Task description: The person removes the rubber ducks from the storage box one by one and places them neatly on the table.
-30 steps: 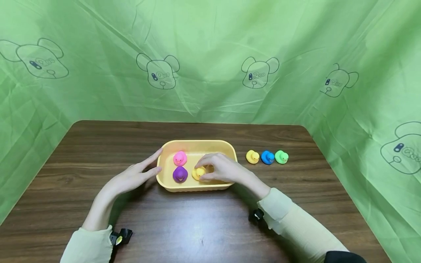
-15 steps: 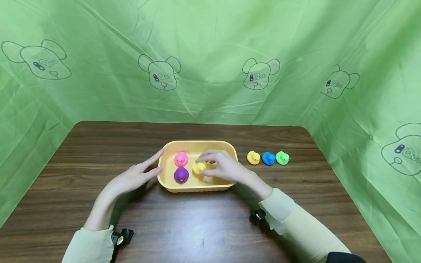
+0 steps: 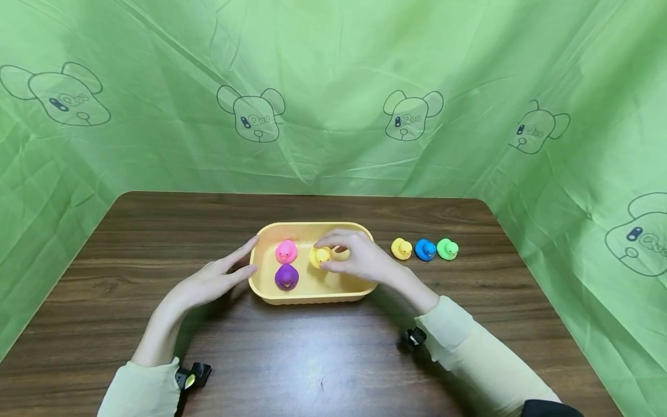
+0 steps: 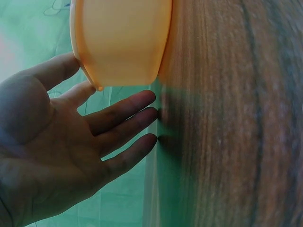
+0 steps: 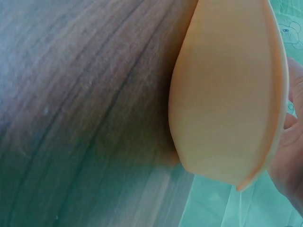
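A pale yellow plastic tray [image 3: 312, 299] stands on the table, holding a pink rubber duck [image 3: 286, 251] and, in front of it, a purple one [image 3: 286, 277]. My right hand [image 3: 362, 259] reaches over the tray's right side and pinches a yellow rubber duck [image 3: 319, 257] between thumb and fingers, to the right of the pink duck. At the tray's left end, my left hand [image 3: 208, 282] touches the rim with thumb and index finger. In the left wrist view the other fingers of that hand [image 4: 61, 137] extend below the rim. The tray wall [image 5: 227, 94] hides the right fingertips in the right wrist view.
Right of the tray, a second yellow duck [image 3: 401, 249], a blue duck [image 3: 425, 250] and a green duck [image 3: 447, 249] stand in a row on the brown wooden table [image 3: 292, 359]. A green cloth [image 3: 333, 145] with printed bear heads hangs behind and on both sides.
My right hand has shifted the yellow duck toward the back of the tray and slightly right, from beside the purple duck to beside the pink one. The left hand stays at the rim.
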Motion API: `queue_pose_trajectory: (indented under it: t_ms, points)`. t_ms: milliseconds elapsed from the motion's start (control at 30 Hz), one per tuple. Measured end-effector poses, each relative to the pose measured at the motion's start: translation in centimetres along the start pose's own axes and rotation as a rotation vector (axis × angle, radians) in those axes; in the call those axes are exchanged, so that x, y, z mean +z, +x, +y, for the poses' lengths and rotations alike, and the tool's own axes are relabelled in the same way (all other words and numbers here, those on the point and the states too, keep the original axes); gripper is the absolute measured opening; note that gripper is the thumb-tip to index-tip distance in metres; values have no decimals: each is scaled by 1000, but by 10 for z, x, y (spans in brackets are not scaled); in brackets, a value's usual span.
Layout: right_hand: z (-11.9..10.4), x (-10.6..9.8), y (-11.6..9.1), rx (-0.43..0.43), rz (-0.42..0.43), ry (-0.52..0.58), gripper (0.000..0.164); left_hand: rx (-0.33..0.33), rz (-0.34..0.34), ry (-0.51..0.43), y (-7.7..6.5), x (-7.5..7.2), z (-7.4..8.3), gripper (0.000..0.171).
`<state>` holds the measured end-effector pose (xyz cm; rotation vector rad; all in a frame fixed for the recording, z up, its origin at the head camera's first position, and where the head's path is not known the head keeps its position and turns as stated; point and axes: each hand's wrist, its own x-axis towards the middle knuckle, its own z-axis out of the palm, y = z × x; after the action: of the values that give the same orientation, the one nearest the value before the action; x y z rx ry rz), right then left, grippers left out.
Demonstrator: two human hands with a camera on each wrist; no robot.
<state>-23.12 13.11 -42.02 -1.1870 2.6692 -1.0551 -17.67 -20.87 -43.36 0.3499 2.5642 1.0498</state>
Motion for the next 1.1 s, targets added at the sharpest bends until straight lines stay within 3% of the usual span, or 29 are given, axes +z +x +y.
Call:
queue_pose_trajectory:
  t_ms: [500,1100]
  points:
    - [4,-15,-12,93,53,78,30,-2,-4,4,0,0,0,69]
    - [8,-36,-29,74,130,83,34,20,4,-5,0,1,-1,69]
